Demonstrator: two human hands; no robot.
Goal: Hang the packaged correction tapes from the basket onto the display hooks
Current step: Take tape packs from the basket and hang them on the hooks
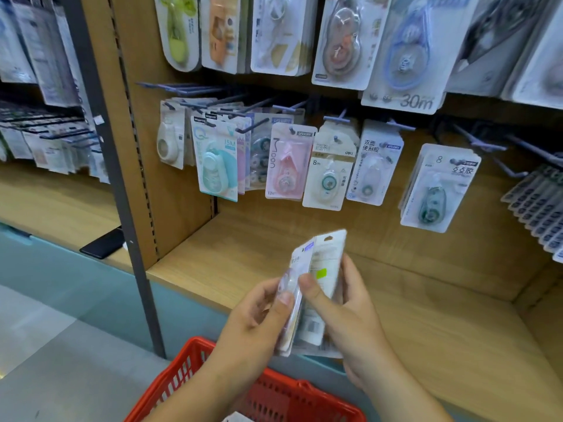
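Wooden shelf (pixel 259 248) — largest item; its board runs beyond and below the fingers (pixel 285 300). The back panel above the fingers carries display hooks (pixel 399 125), most loaded with hung packs (pixel 327 175) of correction tape, several deep per hook. A row of bigger packs hangs higher still.

Red basket (pixel 189 363) — directly below the fingers, at the bottom edge. Contents mostly hidden by the forearms; only a white corner (pixel 233 418) shows inside, too cut off to identify.

Held packs (pixel 327 263) — small fanned stack, upright, hang-holes up, between both hands, clear of hooks and basket. Count unreadable, blurred.

Left hand (pixel 253 324): thumb and curled fingers pinch the front blister pack.

Right hand (pixel 344 315): thumb across the card face, fingers behind, gripping the rear packs.
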